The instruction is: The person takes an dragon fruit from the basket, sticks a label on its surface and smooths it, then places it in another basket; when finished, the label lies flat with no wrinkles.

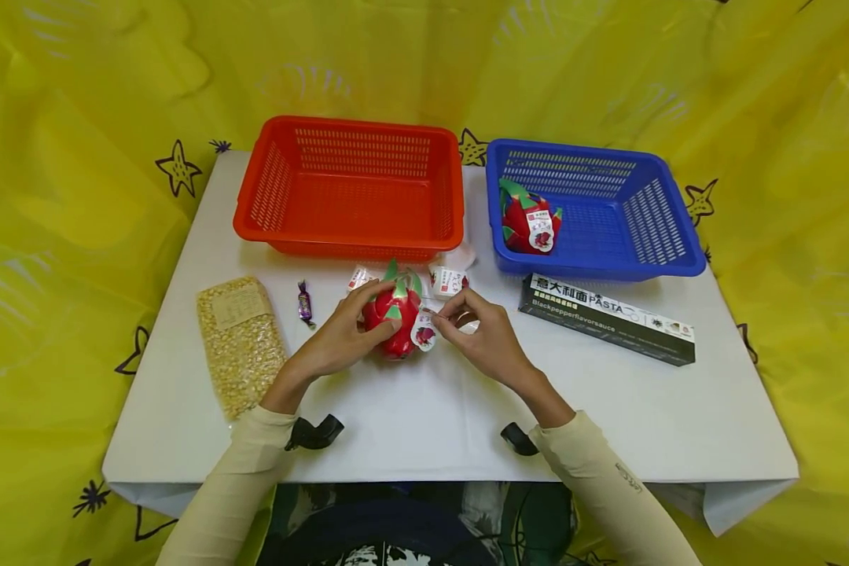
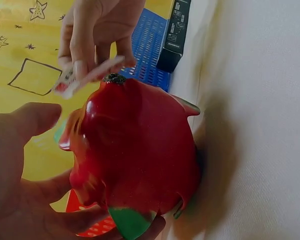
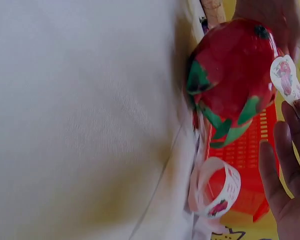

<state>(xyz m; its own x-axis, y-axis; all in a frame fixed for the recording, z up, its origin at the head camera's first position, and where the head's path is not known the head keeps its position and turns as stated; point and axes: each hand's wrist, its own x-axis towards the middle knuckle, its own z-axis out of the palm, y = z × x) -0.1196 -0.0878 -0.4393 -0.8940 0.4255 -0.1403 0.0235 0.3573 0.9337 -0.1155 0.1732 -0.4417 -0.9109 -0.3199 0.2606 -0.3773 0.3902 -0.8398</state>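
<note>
A red dragon fruit point(image 1: 400, 346) with green leaf tips lies on the white table, below the orange basket. My left hand point(image 1: 347, 332) holds it from the left side, thumb and fingers spread round its skin. In my right hand point(image 1: 488, 334), thumb and forefinger pinch one end of a white label point(image 3: 284, 76) with a dragon fruit picture. The label's rounded end is right at the fruit's right side. A second printed label strip point(image 3: 225, 192), curled into a loop, lies close behind the right hand. Another label point(image 1: 361, 277) shows partly behind the left fingers.
An orange basket point(image 1: 350, 124) and a blue basket point(image 1: 587, 271) stand at the back; the blue one holds a labelled dragon fruit point(image 1: 527, 220). A black pasta box point(image 1: 608, 318) lies right, a bag of yellow kernels point(image 1: 244, 346) and a purple-wrapped candy point(image 1: 305, 303) left.
</note>
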